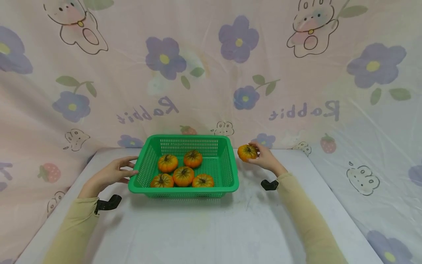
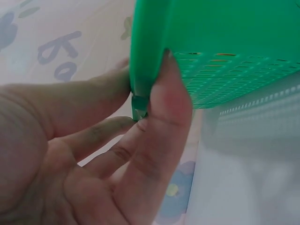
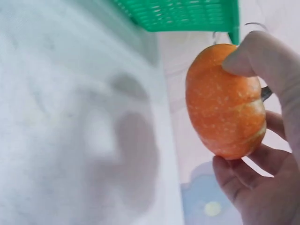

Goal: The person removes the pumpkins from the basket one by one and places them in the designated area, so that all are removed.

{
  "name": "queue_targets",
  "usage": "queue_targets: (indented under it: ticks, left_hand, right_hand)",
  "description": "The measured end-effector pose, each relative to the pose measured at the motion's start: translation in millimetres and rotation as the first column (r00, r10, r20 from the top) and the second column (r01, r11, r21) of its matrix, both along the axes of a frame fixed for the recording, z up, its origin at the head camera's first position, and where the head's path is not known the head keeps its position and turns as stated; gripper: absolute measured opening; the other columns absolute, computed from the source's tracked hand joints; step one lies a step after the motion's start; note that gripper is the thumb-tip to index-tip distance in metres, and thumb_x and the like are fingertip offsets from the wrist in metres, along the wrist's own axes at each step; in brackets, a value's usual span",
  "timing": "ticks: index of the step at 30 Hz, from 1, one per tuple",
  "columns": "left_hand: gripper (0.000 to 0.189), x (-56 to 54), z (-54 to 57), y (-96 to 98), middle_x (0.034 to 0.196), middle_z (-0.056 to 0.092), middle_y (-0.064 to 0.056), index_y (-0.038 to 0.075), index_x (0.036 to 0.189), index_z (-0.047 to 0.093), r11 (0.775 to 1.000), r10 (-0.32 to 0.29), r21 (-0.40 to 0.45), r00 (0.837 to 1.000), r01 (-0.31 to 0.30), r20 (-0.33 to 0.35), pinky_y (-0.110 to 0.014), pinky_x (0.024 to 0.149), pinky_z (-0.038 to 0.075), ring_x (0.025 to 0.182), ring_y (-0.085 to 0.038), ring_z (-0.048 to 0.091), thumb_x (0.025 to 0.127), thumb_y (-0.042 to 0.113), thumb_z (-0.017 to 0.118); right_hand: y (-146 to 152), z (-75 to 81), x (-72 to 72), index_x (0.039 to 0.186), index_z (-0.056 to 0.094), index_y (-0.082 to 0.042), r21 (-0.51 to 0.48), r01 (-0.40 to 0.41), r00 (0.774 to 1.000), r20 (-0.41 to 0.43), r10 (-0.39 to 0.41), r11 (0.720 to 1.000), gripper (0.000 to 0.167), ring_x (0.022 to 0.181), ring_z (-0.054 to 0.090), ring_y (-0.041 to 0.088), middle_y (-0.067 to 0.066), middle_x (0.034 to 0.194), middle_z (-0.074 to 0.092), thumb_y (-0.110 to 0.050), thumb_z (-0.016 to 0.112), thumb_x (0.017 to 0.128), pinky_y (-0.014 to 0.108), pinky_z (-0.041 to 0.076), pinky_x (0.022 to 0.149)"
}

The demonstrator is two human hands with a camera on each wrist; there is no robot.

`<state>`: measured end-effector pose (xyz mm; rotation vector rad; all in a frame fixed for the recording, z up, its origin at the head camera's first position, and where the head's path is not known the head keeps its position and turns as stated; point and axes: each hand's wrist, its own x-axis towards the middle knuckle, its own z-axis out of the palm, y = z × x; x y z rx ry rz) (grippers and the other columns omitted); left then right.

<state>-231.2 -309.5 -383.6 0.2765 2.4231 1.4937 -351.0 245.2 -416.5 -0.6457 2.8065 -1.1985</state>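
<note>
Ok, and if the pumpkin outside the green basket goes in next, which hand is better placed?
Probably the right hand: it holds that pumpkin just beside the green basket. The left hand grips the basket's left rim, so it seems better suited to steadying.

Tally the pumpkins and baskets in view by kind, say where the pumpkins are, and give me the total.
Pumpkins: 6 (5 in the basket, 1 held in the right hand)
Green basket: 1
Total: 7
</note>
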Motion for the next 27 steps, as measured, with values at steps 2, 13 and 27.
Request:
queue_targets:
  ticks: [2,13,27]
  left_hand:
    - [0.074,-0.6,-0.9,-0.1,0.126,0.043,-0.03,-0.001,0.151,0.019,1.0,0.003,0.012,1.0,-0.003,0.0,-0.04,0.076,0.056,0.091,-0.028,0.065,0.095,0.018,0.063]
    - [0.075,0.7,-0.8,0.8,0.125,0.045,-0.031,-0.003,0.15,0.019,1.0,0.015,0.016,1.0,-0.015,-0.008,-0.039,0.074,0.057,0.09,-0.028,0.065,0.094,0.017,0.064]
    - [0.075,-0.7,-1.2,1.1,0.122,0.046,-0.03,-0.004,0.15,0.018,0.999,0.013,0.04,1.0,-0.013,0.0,-0.039,0.072,0.057,0.09,-0.028,0.065,0.093,0.013,0.064]
  right_hand:
    - [0.5,-7.7,-0.7,0.144,0.035,0.0,-0.004,0.016,1.0,-0.009,-0.017,1.0,0.072,0.118,0.046,0.039,0.021,0.14,0.042,-0.012,0.074,0.084,0.052,0.044,0.094]
    - [0.5,-37.5,0.5,0.142,0.038,-0.001,-0.06,0.057,0.998,0.017,-0.056,0.997,0.071,0.119,0.046,0.038,0.019,0.141,0.042,-0.007,0.075,0.082,0.049,0.044,0.096]
    - [1.1,-52.8,2.9,0.142,0.037,-0.001,-0.063,0.103,0.994,0.052,-0.1,0.993,0.071,0.122,0.043,0.041,0.023,0.141,0.04,-0.015,0.075,0.084,0.052,0.042,0.097]
